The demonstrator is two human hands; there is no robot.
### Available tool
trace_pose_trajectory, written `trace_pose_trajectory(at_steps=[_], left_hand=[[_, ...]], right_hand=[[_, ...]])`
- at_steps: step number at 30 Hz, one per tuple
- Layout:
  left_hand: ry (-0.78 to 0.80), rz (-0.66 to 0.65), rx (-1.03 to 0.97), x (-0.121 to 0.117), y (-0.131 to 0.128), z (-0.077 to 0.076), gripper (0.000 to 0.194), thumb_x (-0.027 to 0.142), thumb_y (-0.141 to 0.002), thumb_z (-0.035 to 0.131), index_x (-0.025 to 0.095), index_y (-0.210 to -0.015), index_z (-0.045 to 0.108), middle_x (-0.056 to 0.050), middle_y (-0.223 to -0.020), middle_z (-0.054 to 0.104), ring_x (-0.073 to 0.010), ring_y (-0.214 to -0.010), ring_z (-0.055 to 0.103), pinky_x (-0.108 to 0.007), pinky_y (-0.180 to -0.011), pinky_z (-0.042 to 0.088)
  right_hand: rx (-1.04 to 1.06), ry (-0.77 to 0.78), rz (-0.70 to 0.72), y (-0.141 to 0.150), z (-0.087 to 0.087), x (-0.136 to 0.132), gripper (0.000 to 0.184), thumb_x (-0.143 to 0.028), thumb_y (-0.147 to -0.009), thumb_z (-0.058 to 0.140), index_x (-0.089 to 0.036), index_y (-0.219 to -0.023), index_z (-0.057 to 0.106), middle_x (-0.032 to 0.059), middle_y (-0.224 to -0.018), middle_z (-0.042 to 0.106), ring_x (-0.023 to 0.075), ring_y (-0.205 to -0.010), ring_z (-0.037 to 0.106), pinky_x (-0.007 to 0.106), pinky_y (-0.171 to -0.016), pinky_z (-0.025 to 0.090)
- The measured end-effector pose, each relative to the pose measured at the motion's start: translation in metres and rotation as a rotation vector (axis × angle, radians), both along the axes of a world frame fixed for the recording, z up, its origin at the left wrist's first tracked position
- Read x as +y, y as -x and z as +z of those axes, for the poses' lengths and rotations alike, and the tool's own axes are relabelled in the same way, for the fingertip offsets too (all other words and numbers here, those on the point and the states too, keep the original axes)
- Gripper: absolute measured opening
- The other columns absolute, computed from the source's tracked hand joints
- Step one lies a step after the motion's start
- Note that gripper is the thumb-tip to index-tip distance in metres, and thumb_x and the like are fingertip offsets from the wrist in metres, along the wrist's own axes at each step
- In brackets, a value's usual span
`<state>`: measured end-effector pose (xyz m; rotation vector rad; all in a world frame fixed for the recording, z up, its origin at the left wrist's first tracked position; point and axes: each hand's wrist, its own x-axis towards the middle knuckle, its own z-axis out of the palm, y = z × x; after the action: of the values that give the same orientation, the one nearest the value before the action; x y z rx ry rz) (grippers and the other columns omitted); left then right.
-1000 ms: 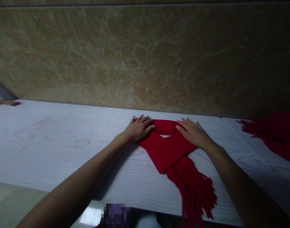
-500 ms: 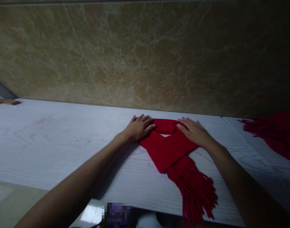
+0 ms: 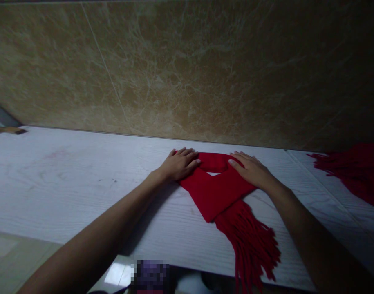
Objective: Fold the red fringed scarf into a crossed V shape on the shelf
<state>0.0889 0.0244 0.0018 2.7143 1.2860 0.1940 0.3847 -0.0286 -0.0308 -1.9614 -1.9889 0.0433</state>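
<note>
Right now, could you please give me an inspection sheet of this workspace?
Surface: white wood-grain table, faint marks on it.
Job's things: folded red scarf lying flat, its fringe hanging over the near edge.
Clutter: second red fringed cloth at far right.
Hands: left hand and right hand flat on the scarf's two folded corners, fingers extended.
Cables: nothing seen.
Surroundings: beige marbled wall behind the table.

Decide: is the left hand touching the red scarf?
Touching. The head view shows the left hand lying flat with its fingers on the scarf at its folded left corner.
</note>
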Motion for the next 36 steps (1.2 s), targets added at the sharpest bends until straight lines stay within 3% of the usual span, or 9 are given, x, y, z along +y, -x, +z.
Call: trace_pose_trajectory(at_steps=[22,36], left_hand=[[-0.034,-0.023,-0.007,0.0015,-0.0004,-0.0014,0.056,0.052,-0.112,0.029,0.026,-0.156,0.051,-0.009,-0.166,0.049,-0.0291,-0.154,0.043,-0.056,-0.126,0.032],[-0.043,-0.039,-0.024,0.0022,-0.0010,-0.0021,0.056,0.051,-0.113,0.030,0.024,-0.156,0.052,-0.010,-0.164,0.051,-0.0307,-0.151,0.047,-0.058,-0.123,0.035]], right_hand=[[0.028,-0.007,0.047,0.0010,0.0043,0.0005,0.057,-0.049,-0.106,0.042,-0.016,-0.145,0.066,0.0143,-0.155,0.062,0.0316,-0.146,0.056,0.052,-0.127,0.037],[0.083,-0.028,0.056,0.0003,0.0042,0.0003,0.054,-0.049,-0.104,0.046,-0.019,-0.143,0.069,0.0129,-0.153,0.064,0.0302,-0.143,0.059,0.050,-0.126,0.040]])
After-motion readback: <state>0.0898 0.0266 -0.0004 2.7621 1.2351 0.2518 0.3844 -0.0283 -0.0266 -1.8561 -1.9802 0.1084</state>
